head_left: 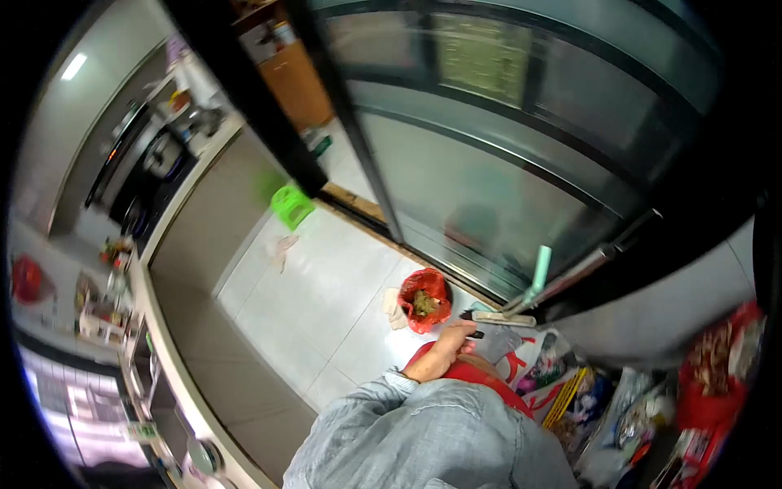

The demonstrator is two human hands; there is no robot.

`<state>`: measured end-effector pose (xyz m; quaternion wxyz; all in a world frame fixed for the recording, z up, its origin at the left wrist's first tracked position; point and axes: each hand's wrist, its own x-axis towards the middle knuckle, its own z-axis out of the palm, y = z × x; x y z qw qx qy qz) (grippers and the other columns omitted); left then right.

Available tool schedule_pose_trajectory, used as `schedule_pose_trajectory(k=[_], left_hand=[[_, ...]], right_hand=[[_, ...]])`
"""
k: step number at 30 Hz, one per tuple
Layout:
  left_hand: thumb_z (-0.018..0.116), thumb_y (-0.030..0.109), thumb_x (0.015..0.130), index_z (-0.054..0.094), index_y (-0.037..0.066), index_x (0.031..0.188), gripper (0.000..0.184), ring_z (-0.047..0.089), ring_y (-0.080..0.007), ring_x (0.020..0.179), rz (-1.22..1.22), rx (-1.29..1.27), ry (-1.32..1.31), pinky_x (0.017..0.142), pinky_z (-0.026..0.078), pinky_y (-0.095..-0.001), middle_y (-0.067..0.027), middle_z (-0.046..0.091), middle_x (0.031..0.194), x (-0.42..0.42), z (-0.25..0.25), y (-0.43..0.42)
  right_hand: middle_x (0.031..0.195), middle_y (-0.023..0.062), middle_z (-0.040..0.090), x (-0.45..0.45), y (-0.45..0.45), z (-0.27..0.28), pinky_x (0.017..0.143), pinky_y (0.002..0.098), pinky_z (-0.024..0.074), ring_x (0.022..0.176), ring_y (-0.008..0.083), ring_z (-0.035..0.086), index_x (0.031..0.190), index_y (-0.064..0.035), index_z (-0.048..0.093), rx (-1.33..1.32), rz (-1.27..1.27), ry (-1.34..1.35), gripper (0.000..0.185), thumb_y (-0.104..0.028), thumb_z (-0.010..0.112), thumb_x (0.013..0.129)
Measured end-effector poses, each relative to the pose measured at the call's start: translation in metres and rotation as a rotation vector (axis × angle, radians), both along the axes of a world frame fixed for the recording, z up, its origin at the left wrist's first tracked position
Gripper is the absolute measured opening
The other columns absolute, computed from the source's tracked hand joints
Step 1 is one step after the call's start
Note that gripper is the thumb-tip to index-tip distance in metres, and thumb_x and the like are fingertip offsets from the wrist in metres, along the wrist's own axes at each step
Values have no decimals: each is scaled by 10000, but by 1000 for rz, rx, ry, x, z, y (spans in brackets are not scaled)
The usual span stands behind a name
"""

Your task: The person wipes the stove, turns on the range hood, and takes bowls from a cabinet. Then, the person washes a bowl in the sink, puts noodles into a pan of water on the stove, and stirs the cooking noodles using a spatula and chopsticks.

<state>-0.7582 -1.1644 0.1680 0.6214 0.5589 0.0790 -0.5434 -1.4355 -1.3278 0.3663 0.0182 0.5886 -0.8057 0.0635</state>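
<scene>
A bent arm in a grey-blue sleeve reaches across from the left, with my left hand [444,350] closed at its end. Its fingers wrap round a small black object [477,334], mostly hidden, whose kind I cannot make out. Just beyond the hand stands a bin [446,297] lined with a red plastic bag, with yellowish-green scraps [424,304] inside. Red material [472,372] shows beneath the hand, partly covered by the grey shirt. My right hand is not visible.
Packed bags [562,375] crowd the lower right. A pale-green-handled tool [540,273] leans near the glass sliding door [456,179]. On the tiled floor [326,277] stands a green stool [291,207]. A kitchen counter [175,367] runs along the left.
</scene>
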Motion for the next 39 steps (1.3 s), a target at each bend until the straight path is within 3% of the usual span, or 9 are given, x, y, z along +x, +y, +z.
schedule_pose_trajectory(k=[5,6,8,10,11,14,16,19,39], left_hand=[[528,113,824,549,79,987,167,567,-135,528,9,41,38,412,458,-228,-44,583,781,-1,2,-3],[523,104,824,540,64,993,174,571,-140,531,-3,39,19,407,458,-226,-54,583,786,0,2,-5],[516,87,817,530,39,993,183,572,-153,529,-18,8,6,400,466,-236,-75,588,795,-1,12,-4],[497,87,815,547,27,996,197,566,-155,518,-14,10,28,397,470,-231,-82,597,810,1,-13,-2],[495,99,818,567,34,1006,211,567,-157,537,-54,-28,47,412,476,-228,-75,597,813,3,-6,-2],[532,174,807,562,56,1008,235,560,-152,573,-137,-158,102,429,415,-215,-44,594,798,18,-46,8],[547,188,807,536,65,1002,231,566,-132,576,-46,-49,126,441,416,-195,-45,601,780,7,-11,4],[521,186,831,505,55,1032,240,589,-134,630,-62,22,193,440,422,-185,-57,603,840,17,-31,7],[527,158,820,502,79,1031,226,520,-127,583,-101,103,185,480,427,-200,-42,575,856,12,-33,5]], right_hand=[[1294,158,402,-122,-45,-101,997,402,282,1177,317,384,1314,-52,315,-342,300,942,759,-359,660,712],[1227,166,464,11,-40,-59,965,381,324,1129,297,437,1257,-35,389,-219,-18,723,653,-290,664,721],[1106,167,543,149,-30,-51,865,401,400,1013,283,514,1106,-17,533,-335,148,68,403,-183,626,751],[1016,162,556,231,-24,-121,803,391,413,942,271,529,999,4,568,-245,422,353,316,-203,534,763],[937,170,589,267,-26,-153,775,396,444,876,328,553,999,-46,589,-231,547,-236,298,-157,581,722],[916,159,585,410,-1,-189,702,435,460,875,326,566,885,-44,570,507,595,-338,212,-179,535,725],[920,112,588,470,30,-222,683,419,469,871,297,575,924,-87,560,418,1146,-272,236,-203,535,721],[812,102,581,506,46,-187,610,426,464,786,282,585,859,-78,549,293,1485,-487,191,-208,543,720],[702,119,616,502,56,-202,563,435,485,666,303,620,743,-49,575,387,1373,-435,121,-148,512,714]])
